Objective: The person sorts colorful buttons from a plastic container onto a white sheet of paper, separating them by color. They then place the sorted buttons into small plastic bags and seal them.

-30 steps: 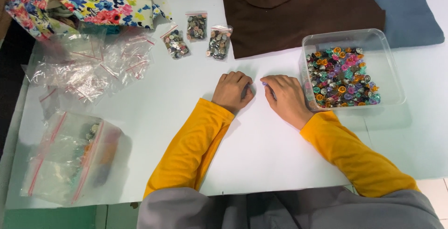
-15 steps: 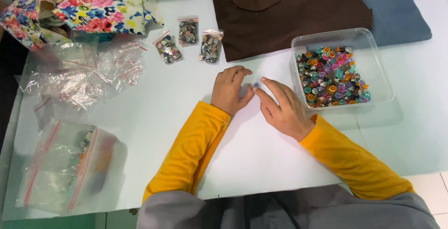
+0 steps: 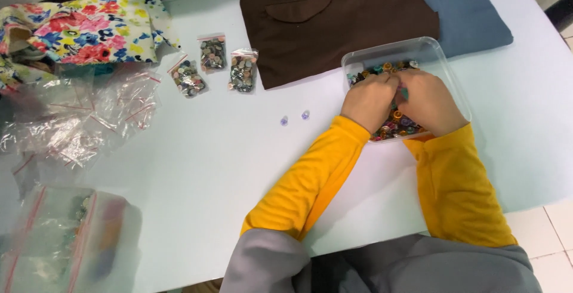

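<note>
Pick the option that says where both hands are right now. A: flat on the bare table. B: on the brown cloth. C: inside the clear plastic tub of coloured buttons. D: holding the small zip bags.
C: the left hand and the right hand both reach into the clear plastic tub among the coloured buttons, away from the brown cloth and the small zip bags.

A pale table carries a clear tray of buttons, brown cloth, blue cloth, floral cloth, three small button bags, two loose lilac buttons, empty bags and a filled bag.
</note>
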